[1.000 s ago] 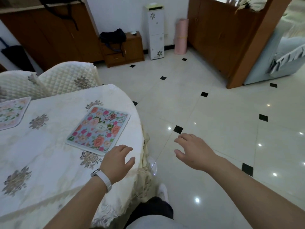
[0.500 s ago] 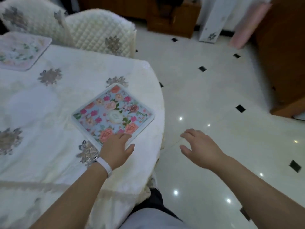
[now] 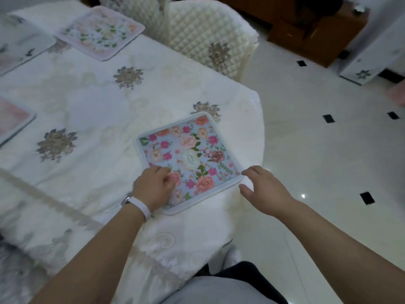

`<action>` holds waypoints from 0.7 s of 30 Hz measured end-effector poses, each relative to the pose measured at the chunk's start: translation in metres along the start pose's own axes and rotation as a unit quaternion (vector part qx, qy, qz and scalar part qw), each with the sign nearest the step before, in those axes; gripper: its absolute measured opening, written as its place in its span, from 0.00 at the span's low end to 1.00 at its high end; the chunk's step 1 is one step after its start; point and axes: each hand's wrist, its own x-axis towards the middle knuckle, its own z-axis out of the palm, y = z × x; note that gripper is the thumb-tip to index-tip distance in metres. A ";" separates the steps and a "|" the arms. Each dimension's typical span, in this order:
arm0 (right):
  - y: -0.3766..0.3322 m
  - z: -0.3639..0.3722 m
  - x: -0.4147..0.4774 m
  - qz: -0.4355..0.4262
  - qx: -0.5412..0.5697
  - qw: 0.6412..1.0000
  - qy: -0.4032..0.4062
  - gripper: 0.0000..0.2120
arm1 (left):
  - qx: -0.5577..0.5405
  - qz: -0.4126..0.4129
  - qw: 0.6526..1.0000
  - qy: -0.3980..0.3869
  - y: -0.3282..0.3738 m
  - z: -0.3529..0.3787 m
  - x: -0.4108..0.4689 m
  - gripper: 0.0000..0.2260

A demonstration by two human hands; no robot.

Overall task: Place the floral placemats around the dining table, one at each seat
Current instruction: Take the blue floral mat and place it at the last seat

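A second ago both my hands hung short of the blue floral placemat with the white border; now they are on either side of it. My left hand, the one with the white wristband, has come down on the mat's near-left edge. Its fingers are curled on the fabric, but the thumb is hidden, so I cannot tell whether it pinches the edge or only presses. My right hand has swung in from over the floor. It is spread loose and holds nothing, its fingertips just beside the mat's right corner, contact unclear.

The mat lies flat on the round table's white embroidered tablecloth, near the rim and turned cornerwise to me. I judge this as squaring it to this seat, not a fresh placement. A pale pink floral placemat already lies by the cream quilted chair cover, and two more placemats are cut off at the left edge.
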 end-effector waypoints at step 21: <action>0.000 0.016 0.129 0.142 0.329 0.924 -0.129 0.24 | -0.291 -0.388 0.867 0.113 0.011 0.007 -0.014 0.24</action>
